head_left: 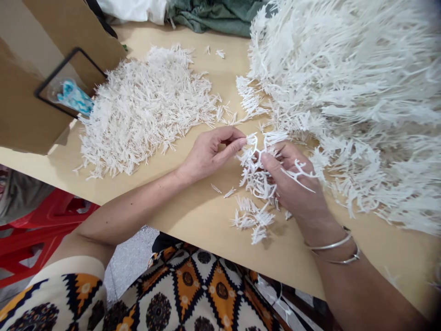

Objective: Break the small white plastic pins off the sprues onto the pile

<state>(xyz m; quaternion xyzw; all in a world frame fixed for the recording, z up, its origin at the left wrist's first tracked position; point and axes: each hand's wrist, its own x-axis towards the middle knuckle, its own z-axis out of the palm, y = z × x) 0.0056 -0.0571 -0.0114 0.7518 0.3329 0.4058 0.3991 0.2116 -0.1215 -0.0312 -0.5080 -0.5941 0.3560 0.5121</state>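
My right hand is closed around a white branched plastic sprig, its forked stem sticking out past the thumb. Thumb and forefinger of my left hand pinch the tip of a fringed end of that sprig. Beneath both hands lie more white fringed pieces, partly hidden by the right hand. A small cluster of loose pieces rests on the table nearer to me. Left of my hands spreads a low heap of short white bits. To the right rises a tall pile of white branched sprigs.
A cardboard box with a black wire frame stands at the left, beside a clear cup with blue-and-white contents. Green cloth lies at the table's back. A red plastic stool is below the left edge.
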